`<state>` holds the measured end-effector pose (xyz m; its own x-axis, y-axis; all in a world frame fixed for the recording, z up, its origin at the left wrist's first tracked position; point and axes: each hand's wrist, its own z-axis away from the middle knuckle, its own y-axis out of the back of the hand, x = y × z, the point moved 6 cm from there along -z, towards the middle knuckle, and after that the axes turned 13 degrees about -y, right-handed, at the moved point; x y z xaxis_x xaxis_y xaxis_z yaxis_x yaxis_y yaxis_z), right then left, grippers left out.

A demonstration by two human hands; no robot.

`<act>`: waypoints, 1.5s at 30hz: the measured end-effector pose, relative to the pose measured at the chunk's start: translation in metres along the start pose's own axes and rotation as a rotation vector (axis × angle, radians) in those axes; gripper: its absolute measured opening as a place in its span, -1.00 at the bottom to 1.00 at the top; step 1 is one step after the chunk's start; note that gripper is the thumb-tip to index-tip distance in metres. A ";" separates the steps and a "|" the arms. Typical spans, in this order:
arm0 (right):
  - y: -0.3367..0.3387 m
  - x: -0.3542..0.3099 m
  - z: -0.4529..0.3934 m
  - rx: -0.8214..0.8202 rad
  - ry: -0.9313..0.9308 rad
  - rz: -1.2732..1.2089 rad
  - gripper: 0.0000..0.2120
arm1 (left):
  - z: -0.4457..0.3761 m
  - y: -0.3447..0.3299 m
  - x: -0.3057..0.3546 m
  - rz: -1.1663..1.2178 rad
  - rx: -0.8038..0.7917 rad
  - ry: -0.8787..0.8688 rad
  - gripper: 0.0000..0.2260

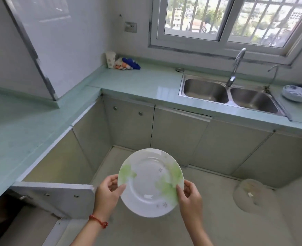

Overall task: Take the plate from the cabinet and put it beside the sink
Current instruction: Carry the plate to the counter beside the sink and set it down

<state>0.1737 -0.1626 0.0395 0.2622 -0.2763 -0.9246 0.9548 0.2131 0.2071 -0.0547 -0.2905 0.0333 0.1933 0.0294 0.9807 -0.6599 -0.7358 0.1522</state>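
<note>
1. The person stood in the corner of the kitchen holding a round white plate [150,182] with pale green leaf prints and small flower marks, out in front of the body above the floor [217,219].
2. The left hand [107,191] was clamped on the plate's left rim, thumb on the upper face and fingers curled beneath; a red string bracelet [98,221] sat on that wrist.
3. The right hand [189,194] gripped the right rim the same way, thumb lying on the green print.
4. The plate was tilted slightly, its face turned up toward the person, and it touched nothing but the two hands.
5. Low on the left, a cabinet door [54,194] stood swung open, just beside the left hand.
6. The pale green tabletop [143,80] ran along the wall under the window [235,20], well apart from the plate.
7. A steel double sink [230,95] was set into it, with a tall faucet [235,68] rising behind the divider.
8. On the tabletop just to the right of the sink rested a blue-and-white bowl [297,93].
9. In the far corner stood a dotted cup [110,59] beside a bundle of coloured cloths [129,63].
10. A lidded bin [255,196], blurred, stood on the floor to the right.
</note>
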 end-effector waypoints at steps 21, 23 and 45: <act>-0.005 -0.065 -0.169 0.173 -0.059 -0.145 -0.82 | -0.202 -0.116 0.010 0.071 -0.160 -0.057 -0.77; -0.015 -0.077 -0.190 0.181 -0.051 -0.140 -0.85 | -0.230 -0.122 0.008 0.078 -0.170 -0.051 -0.78; -0.051 -0.171 -0.462 0.063 -0.022 -0.032 -0.87 | -0.454 -0.248 -0.006 0.000 -0.052 0.010 -0.73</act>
<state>0.0157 0.3068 0.0396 0.2342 -0.3029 -0.9238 0.9694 0.1451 0.1982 -0.2216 0.1989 0.0458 0.1865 0.0367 0.9818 -0.6966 -0.6998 0.1585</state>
